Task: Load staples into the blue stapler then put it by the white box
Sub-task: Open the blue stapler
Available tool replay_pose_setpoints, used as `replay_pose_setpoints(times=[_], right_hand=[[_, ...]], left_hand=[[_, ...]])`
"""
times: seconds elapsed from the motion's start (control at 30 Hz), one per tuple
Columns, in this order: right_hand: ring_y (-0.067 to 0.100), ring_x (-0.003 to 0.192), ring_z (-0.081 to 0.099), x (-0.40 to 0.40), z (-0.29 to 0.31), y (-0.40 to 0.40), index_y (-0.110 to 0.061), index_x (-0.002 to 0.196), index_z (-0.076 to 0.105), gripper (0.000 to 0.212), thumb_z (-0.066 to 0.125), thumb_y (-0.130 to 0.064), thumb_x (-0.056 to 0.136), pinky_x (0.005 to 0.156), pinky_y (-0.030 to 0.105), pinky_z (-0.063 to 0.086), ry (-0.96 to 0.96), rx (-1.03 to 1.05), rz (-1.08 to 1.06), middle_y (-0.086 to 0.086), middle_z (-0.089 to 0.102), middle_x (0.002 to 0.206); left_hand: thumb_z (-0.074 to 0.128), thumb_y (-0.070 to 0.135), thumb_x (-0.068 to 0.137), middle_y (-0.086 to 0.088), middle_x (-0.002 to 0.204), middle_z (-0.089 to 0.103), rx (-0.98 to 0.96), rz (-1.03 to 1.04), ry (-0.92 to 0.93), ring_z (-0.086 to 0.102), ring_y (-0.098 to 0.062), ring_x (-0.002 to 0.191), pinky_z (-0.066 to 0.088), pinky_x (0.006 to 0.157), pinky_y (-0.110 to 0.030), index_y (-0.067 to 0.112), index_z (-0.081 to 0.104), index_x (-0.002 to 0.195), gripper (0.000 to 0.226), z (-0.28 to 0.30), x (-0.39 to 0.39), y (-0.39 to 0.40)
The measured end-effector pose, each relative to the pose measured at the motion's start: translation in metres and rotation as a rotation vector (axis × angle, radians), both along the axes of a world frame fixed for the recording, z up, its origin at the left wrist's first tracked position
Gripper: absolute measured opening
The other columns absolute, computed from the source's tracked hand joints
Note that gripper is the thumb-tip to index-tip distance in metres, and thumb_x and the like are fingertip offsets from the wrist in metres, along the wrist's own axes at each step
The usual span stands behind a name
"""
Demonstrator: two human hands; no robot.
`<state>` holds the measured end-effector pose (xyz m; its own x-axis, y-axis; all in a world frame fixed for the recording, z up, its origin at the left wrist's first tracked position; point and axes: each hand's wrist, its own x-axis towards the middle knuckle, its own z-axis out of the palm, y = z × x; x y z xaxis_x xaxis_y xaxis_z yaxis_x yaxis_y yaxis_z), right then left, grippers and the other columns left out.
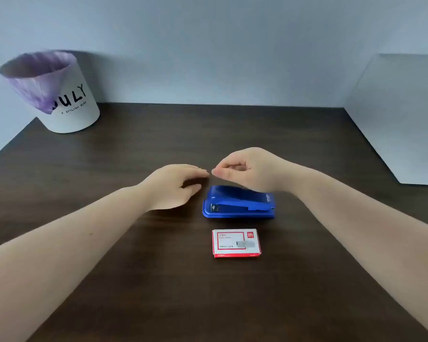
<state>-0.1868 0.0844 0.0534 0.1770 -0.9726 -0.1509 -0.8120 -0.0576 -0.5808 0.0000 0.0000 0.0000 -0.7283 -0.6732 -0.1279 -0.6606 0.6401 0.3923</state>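
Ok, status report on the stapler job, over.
Both hands hovering, holding nothing visible. Blue stapler shut, flat on the table. Staple box closed, just in front of it. Nothing in the way.

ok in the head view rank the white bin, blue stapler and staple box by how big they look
1. white bin
2. blue stapler, partly behind the right hand
3. staple box

The bin sits farthest away, so it is truly largest.

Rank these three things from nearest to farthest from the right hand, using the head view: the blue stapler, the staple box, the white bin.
From the right hand:
1. Blue stapler, directly under the hand and wrist.
2. Staple box, closer to the person, just beyond the stapler.
3. White bin, far off at the table's back left corner.
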Motion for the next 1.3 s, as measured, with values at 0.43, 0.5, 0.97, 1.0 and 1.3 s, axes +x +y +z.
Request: replay_pose_setpoints(times=[0.43,0.5,0.97,1.0,1.3], right_hand=[[0.019,0.096,0.057,0.019,-0.04,0.04,-0.014,0.111,0.062,0.027,0.061,-0.022,0.085,0.079,0.027,0.041,0.083,-0.425,-0.013,0.001,0.066,0.107],[0.015,0.094,0.057,0.015,-0.034,0.041,-0.016,0.111,0.061,0.026,0.061,-0.019,0.085,0.08,0.024,0.04,0.003,-0.431,-0.054,-0.003,0.064,0.105],[0.009,0.09,0.062,-0.07,-0.008,0.087,-0.013,0.115,0.056,0.033,0.059,0.002,0.086,0.078,0.024,0.059,-0.463,-0.413,-0.233,0.002,0.057,0.103],[0.011,0.089,0.063,-0.077,-0.01,0.091,-0.01,0.111,0.058,0.029,0.059,0.003,0.085,0.077,0.025,0.059,-0.446,-0.411,-0.246,0.005,0.057,0.101],[0.01,0.085,0.062,-0.099,-0.052,0.11,-0.03,0.093,0.068,0.024,0.075,-0.015,0.075,0.078,0.018,0.043,-0.23,-0.366,-0.41,-0.005,0.069,0.094]], left_hand=[[0.063,0.044,0.082,0.012,0.127,0.064,-0.108,0.172,0.303,0.054,-0.005,0.121,0.039,0.104,-0.026,0.032,0.06,0.122,0.042,-0.029,0.014,0.07],[0.061,0.048,0.081,0.011,0.13,0.062,-0.115,0.222,0.3,0.051,-0.008,0.126,0.04,0.106,-0.032,0.037,0.061,0.12,0.041,-0.029,0.011,0.07],[0.058,0.052,0.081,0.013,0.137,0.056,-0.165,0.222,0.223,0.046,-0.009,0.132,0.042,0.106,-0.039,0.044,0.055,0.124,0.044,-0.034,0.014,0.059],[0.058,0.051,0.082,0.013,0.137,0.055,-0.169,0.224,0.224,0.045,-0.009,0.132,0.041,0.106,-0.038,0.044,0.054,0.124,0.044,-0.035,0.014,0.059],[0.059,0.047,0.082,0.01,0.137,0.056,-0.139,0.219,0.243,0.045,-0.01,0.133,0.038,0.11,-0.037,0.038,0.056,0.125,0.044,-0.038,0.015,0.059]])
